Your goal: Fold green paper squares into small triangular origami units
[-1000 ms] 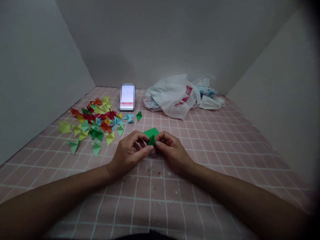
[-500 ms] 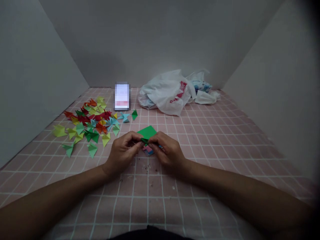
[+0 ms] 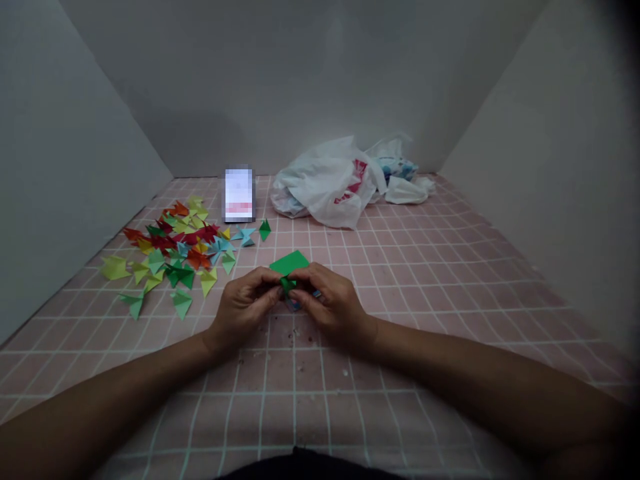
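Note:
Between my two hands is a small folded green paper (image 3: 287, 285), pinched by the fingertips of both. My left hand (image 3: 246, 301) is closed on its left side, and my right hand (image 3: 331, 301) grips its right side. Just behind the fingers lies a flat green paper sheet (image 3: 290, 262). A small patterned item (image 3: 294, 305), mostly covered by my hands, shows under the folded paper. One folded dark green piece (image 3: 265, 230) stands apart, farther back.
Several folded paper pieces (image 3: 180, 275) in red, yellow, green and blue spread over the left of the checked cloth (image 3: 425, 280). A lit phone (image 3: 239, 195) with a blurred screen stands behind them. White plastic bags (image 3: 330, 183) lie at the back wall.
The folded green paper between my fingertips has turned and now shows a brighter, wider face. The whole view has shifted slightly, while both hands keep their pinch.

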Demonstrator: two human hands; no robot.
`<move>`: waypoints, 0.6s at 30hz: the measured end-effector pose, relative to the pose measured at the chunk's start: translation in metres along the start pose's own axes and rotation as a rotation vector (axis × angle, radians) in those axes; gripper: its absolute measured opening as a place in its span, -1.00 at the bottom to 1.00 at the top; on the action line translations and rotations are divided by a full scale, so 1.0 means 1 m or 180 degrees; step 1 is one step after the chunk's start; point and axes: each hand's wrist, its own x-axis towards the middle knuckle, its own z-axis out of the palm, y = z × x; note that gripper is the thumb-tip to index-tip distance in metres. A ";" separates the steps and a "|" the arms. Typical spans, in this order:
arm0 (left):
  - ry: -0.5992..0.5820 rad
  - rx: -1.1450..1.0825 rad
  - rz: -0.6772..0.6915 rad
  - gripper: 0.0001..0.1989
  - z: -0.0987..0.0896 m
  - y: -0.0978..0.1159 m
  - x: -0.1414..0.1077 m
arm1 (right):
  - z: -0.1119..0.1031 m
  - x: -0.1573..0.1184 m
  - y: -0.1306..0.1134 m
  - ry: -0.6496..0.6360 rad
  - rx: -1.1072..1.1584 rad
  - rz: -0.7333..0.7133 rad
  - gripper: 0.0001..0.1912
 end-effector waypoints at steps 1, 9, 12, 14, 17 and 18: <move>-0.0034 0.0132 0.0094 -0.95 -0.001 0.000 0.000 | 0.000 0.000 0.000 0.0006 -0.0025 -0.0021 -0.89; -0.0245 0.0964 0.0678 -0.88 -0.001 0.002 0.002 | 0.001 -0.002 0.001 -0.0022 -0.0092 0.0063 -0.98; -0.0263 0.1023 0.0800 -0.89 -0.001 0.001 0.003 | 0.001 -0.002 0.000 -0.0001 -0.0099 0.0070 -0.99; -0.0262 0.1036 0.0845 -0.89 -0.001 0.000 0.002 | 0.001 -0.002 0.000 0.0035 -0.0070 0.0079 -0.98; -0.0259 0.1057 0.0791 -0.89 0.000 -0.001 0.002 | 0.002 -0.001 0.002 0.0096 0.0017 0.0078 -0.96; -0.0266 0.1048 0.0754 -0.89 0.000 -0.001 0.002 | 0.003 -0.001 0.002 0.0105 0.0059 0.0085 -0.95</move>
